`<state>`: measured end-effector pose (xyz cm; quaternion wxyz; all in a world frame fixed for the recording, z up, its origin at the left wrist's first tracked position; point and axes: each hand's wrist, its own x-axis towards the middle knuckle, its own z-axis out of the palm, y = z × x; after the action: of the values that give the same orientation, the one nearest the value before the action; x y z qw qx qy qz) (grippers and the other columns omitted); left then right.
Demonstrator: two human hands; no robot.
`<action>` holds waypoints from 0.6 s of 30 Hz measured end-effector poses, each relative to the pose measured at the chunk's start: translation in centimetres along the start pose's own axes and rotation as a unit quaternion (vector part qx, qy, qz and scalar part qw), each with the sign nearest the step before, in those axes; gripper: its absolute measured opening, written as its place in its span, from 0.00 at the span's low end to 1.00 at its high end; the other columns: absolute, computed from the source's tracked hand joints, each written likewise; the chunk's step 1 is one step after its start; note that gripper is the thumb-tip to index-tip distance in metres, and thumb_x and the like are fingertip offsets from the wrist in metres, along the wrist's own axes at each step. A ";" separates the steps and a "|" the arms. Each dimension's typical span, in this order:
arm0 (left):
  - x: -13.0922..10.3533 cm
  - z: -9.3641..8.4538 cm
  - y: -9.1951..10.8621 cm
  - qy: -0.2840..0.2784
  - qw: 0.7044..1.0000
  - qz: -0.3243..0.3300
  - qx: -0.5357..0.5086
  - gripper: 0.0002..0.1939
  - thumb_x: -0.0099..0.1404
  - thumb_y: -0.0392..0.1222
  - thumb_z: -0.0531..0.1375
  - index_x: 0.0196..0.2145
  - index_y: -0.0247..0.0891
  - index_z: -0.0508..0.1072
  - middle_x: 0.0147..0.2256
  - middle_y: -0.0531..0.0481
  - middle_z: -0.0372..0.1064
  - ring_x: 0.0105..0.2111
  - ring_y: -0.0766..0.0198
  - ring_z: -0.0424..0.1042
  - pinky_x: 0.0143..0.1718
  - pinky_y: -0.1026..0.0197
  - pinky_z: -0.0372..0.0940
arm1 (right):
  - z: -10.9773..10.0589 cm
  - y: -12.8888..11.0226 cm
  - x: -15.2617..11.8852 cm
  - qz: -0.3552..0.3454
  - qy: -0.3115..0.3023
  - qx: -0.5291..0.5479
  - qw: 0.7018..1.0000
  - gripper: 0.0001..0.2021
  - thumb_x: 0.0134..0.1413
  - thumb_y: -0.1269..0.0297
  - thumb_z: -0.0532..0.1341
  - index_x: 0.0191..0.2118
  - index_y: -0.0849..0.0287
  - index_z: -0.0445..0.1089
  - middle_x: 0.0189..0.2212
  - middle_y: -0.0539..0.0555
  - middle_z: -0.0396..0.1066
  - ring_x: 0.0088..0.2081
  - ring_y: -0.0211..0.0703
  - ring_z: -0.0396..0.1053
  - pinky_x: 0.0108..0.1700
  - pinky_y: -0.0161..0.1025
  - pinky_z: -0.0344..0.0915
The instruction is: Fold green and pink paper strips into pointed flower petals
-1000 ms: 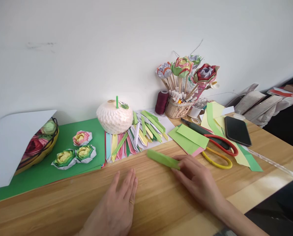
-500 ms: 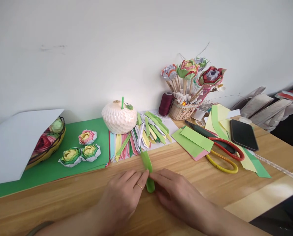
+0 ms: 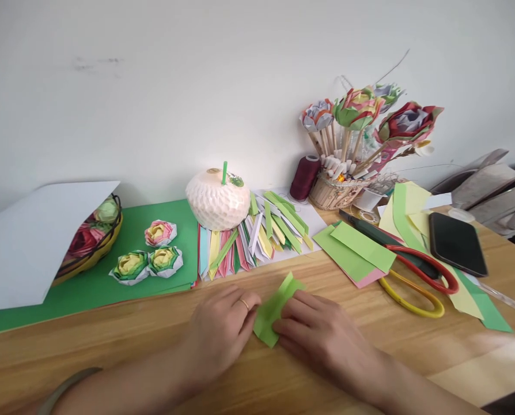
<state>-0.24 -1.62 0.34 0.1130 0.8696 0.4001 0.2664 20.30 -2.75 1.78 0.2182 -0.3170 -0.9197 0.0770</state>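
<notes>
Across the lower half, tabletop (image 3: 145, 334): light striped wood; clock directions run from the green slip (image 3: 268, 315).
Green sheet (image 3: 130, 233): 10 o'clock, flat on the wood.
White sheet (image 3: 33, 242): 10 o'clock, partly covering a basket (image 3: 91, 258) of blooms.
Stemmed flowers (image 3: 359, 109): 1 o'clock, in a small holder (image 3: 337, 191).
Scissors (image 3: 413, 259): between 2 and 3 o'clock, one handle red, one yellow.
Folded strips (image 3: 257, 236): 11 o'clock, heaped, many colours.
Right hand (image 3: 315, 328): 3 o'clock, grip clamped on the slip, thumb on its near face.
Left hand (image 3: 227, 323): 9 o'clock, grip pinched together on the slip's edge.
Cards (image 3: 356, 248): 2 o'clock, green over pink, just beside the scissors.
White dimpled ball (image 3: 218, 202): 11 o'clock, green stick (image 3: 224, 173) upright on top.
Phone (image 3: 457, 244): between 2 and 3 o'clock, screen dark.
Slip's place: between both hands, lengthwise crease showing; contact with the wood, cannot tell.
Spool (image 3: 305, 177): between 12 and 1 o'clock, dark red.
Paper flowers (image 3: 166, 260): 10 o'clock, three on the green sheet.
Ring (image 3: 243, 304): gold-coloured, on a left finger.
</notes>
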 end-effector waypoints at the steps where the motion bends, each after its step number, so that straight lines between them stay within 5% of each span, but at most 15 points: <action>1: 0.1 0.0 -0.1 0.008 1.000 -0.001 -0.006 0.08 0.66 0.31 0.49 0.32 0.38 0.66 0.27 0.53 0.69 0.27 0.62 0.69 0.28 0.63 0.61 | 0.0 0.3 0.1 -0.003 -0.002 0.012 1.000 0.12 0.63 0.70 0.52 0.31 0.60 0.69 0.27 0.52 0.67 0.30 0.41 0.61 0.30 0.37 0.57; 10: 1.2 -0.2 -1.5 -0.017 0.990 -0.102 -0.093 0.08 0.61 0.26 0.54 0.30 0.38 0.65 0.28 0.56 0.69 0.28 0.66 0.69 0.30 0.65 0.61 | 0.5 1.9 1.4 -0.064 0.022 0.002 0.998 0.08 0.63 0.67 0.55 0.40 0.62 0.70 0.33 0.55 0.71 0.36 0.42 0.65 0.38 0.40 0.61; 18: 1.5 -0.2 -1.7 -0.035 0.984 -0.112 -0.133 0.09 0.60 0.25 0.55 0.30 0.38 0.66 0.30 0.56 0.69 0.30 0.67 0.69 0.32 0.66 0.61 | 0.9 2.7 2.1 -0.049 -0.008 0.056 0.997 0.10 0.63 0.72 0.52 0.33 0.61 0.70 0.29 0.53 0.69 0.31 0.40 0.63 0.32 0.38 0.58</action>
<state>-0.63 0.64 0.38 0.2708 0.8053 0.4514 0.2728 19.88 0.68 0.94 0.2321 -0.2582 -0.9301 0.1201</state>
